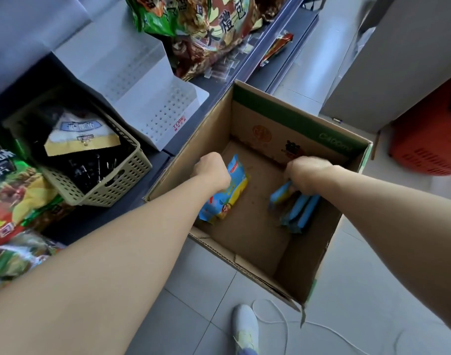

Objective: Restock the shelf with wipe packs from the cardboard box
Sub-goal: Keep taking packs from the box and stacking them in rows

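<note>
Step in hand: lifting wipe packs out of the cardboard box (296, 116), which stands open on the floor beside the shelf (214, 83).
Left hand (212, 170): fingers curled down onto the top edge of 1 blue-and-yellow wipe pack (236, 193), which leans near the box's left wall.
Right hand (309, 175): fingers curled over a bundle of blue wipe packs (300, 212) standing on edge by the right wall; fingertips hidden.
Doing it well: likely squeeze the bundle so no pack slips, and lift both hands straight up clear of the walls.
Likely target: the white perforated shelf tray (147, 98).
</note>
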The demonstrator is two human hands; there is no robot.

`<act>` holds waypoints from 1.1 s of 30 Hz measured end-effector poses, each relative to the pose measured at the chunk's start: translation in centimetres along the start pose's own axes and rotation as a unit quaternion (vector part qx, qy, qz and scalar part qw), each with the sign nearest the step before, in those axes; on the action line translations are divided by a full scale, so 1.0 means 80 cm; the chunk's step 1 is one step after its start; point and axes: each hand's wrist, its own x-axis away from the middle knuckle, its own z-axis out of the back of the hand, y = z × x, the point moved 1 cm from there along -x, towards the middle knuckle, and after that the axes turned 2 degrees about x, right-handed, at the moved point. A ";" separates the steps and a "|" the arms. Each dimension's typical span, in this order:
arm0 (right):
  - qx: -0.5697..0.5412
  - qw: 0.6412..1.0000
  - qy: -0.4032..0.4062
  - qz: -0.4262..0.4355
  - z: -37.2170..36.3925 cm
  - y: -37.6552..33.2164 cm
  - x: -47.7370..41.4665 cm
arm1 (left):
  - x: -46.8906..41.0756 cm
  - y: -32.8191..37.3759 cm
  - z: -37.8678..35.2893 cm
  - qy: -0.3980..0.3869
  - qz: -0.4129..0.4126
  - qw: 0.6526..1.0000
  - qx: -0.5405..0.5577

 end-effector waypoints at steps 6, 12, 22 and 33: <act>-0.019 0.995 0.087 -0.040 0.054 -0.009 0.051 | 0.040 0.021 0.054 0.037 -0.058 0.997 0.017; -0.051 0.995 0.041 -0.068 0.142 0.003 0.154 | 0.114 0.045 0.163 0.054 -0.095 0.994 0.024; -0.314 0.901 0.288 -0.080 0.291 -0.019 0.416 | 0.354 0.061 0.418 0.206 -0.185 0.960 0.041; -0.426 0.734 0.523 0.079 0.412 -0.120 0.628 | 0.569 -0.007 0.582 0.338 -0.224 0.909 0.092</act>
